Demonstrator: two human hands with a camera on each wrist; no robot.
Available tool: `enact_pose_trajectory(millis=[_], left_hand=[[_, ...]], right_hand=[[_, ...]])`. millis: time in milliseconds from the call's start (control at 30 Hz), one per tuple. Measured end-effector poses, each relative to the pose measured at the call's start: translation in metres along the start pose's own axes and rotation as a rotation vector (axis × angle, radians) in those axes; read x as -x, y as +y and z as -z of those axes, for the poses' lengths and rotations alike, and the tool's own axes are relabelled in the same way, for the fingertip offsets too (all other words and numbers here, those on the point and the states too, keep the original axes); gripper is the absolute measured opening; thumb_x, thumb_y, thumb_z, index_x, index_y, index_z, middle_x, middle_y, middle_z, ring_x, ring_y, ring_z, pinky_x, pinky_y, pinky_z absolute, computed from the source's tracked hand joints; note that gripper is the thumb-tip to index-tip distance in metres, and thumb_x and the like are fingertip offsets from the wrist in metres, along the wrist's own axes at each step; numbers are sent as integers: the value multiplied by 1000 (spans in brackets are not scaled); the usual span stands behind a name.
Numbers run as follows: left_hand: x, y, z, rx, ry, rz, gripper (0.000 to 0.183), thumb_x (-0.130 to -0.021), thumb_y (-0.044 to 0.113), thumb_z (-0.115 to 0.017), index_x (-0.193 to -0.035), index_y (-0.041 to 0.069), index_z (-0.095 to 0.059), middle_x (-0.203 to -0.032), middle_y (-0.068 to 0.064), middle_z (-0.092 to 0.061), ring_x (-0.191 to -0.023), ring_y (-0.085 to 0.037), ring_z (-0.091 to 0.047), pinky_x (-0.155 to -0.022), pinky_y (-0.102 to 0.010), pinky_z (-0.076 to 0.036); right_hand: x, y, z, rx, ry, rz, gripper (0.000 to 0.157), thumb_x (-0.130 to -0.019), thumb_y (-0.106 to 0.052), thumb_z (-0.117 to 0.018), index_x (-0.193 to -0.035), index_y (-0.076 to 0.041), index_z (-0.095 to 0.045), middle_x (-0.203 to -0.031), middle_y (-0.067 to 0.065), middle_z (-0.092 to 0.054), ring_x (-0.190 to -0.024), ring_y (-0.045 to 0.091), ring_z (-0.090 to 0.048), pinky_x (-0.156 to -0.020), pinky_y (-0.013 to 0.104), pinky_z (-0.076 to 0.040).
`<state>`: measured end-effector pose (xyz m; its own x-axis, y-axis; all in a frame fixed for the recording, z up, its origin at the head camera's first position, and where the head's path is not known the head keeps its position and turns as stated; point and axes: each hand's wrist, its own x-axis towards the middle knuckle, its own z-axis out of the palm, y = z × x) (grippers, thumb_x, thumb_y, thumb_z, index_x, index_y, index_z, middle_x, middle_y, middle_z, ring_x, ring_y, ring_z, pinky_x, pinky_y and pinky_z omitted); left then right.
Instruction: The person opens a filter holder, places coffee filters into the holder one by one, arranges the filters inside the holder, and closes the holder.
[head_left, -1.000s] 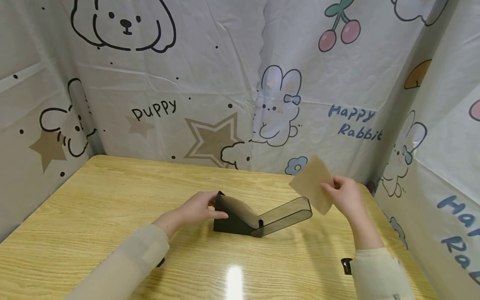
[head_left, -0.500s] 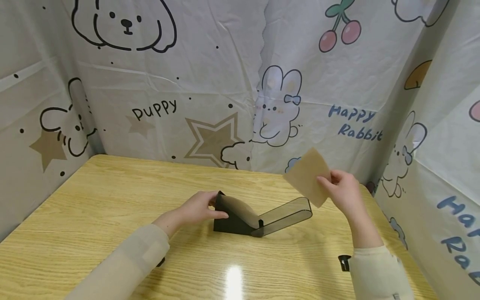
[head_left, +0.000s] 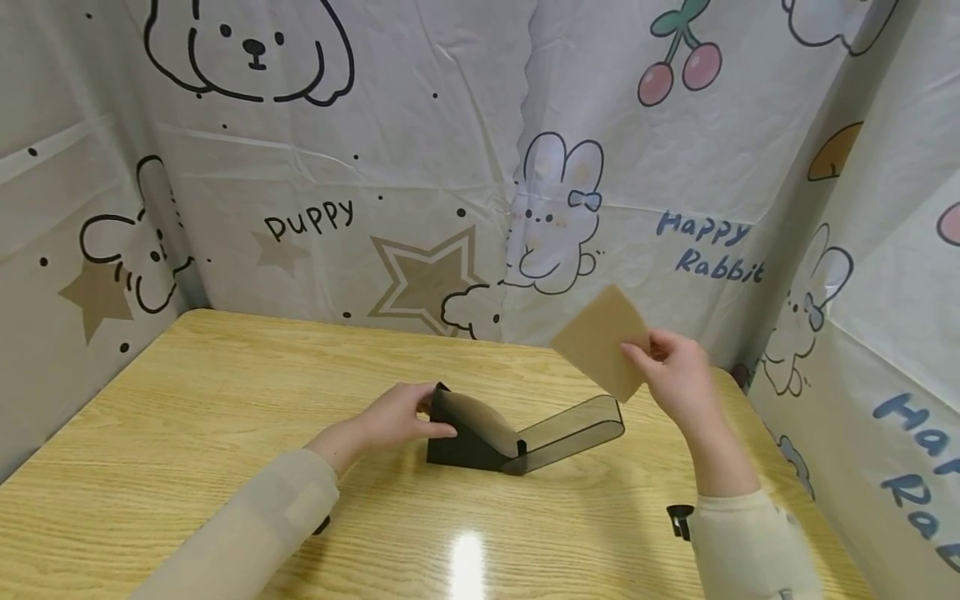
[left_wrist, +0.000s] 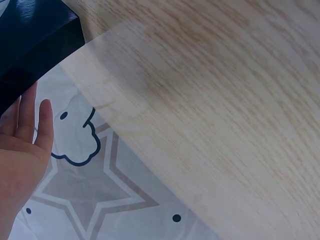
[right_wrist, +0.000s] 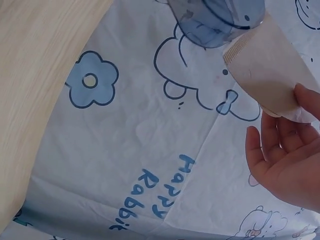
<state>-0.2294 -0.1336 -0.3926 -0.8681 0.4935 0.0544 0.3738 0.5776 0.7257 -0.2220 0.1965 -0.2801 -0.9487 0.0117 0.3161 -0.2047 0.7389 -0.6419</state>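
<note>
A black wedge-shaped coffee filter holder stands mid-table, its smoky see-through lid swung out to the right. My left hand grips the holder's left end, thumb along the near side and fingers behind. In the left wrist view the holder's dark body lies over the fingers. Raised above the lid's far end, my right hand pinches a brown paper coffee filter between thumb and fingers. The right wrist view shows the filter's crimped edge close to the lid; further filters inside the holder are hidden.
The wood-grain table is walled by a printed cloth at the back and sides. Black pieces by both sleeves, one at the right cuff, look like parts of the wrist gear.
My right hand has moved left and slightly up with the coffee filter, which now stands above the lid's end. My left hand and the holder have stayed put.
</note>
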Motion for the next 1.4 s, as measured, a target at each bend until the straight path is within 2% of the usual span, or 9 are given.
enact_pose_trajectory(millis=[167, 300, 433, 633, 933, 1400], left_hand=[[0, 0, 0, -4, 3, 5, 25, -83, 36, -70, -95, 17, -59, -100, 2, -66, -101, -19, -62, -90, -39, -50], [0, 1, 0, 3, 2, 11, 26, -82, 37, -70, -96, 18, -59, -101, 3, -66, -102, -18, -62, -91, -39, -50], [0, 1, 0, 5, 0, 4, 26, -82, 37, -70, -95, 17, -58, -100, 3, -66, -101, -18, -63, -90, -38, -50], [0, -1, 0, 9, 7, -12, 25, -82, 36, -70, -94, 17, -58, -99, 3, -66, -100, -18, -63, -89, -38, -50], [-1, -4, -2, 7, 11, -22, 27, -82, 36, -71, -94, 15, -58, -99, 2, -67, -100, -19, -63, -89, -38, -51], [0, -2, -1, 19, 2, -24, 24, -82, 36, -70, -94, 18, -59, -99, 4, -66, -99, -16, -63, -91, -38, -50]], right_hand=[[2, -8, -8, -27, 13, 55, 21, -89, -15, -65, -96, 5, -68, -91, 22, -69, -80, 22, -63, -64, 22, -46], [4, -14, -16, -32, -4, 110, 16, -88, -12, -65, -91, 4, -68, -91, 20, -68, -84, 26, -62, -74, 31, -48], [7, -22, -25, -48, -47, 125, 14, -88, -13, -65, -88, 1, -67, -92, 18, -68, -90, 28, -62, -80, 40, -48], [13, -30, -38, -59, -112, 153, 12, -87, -13, -66, -87, -2, -66, -95, 16, -69, -94, 27, -63, -82, 44, -49], [17, -35, -52, -40, -161, 177, 11, -87, -13, -67, -79, -5, -64, -89, 10, -70, -84, 19, -59, -75, 33, -48], [19, -36, -65, -19, -189, 249, 15, -84, -10, -68, -71, -7, -61, -78, 4, -65, -74, 14, -51, -68, 28, -43]])
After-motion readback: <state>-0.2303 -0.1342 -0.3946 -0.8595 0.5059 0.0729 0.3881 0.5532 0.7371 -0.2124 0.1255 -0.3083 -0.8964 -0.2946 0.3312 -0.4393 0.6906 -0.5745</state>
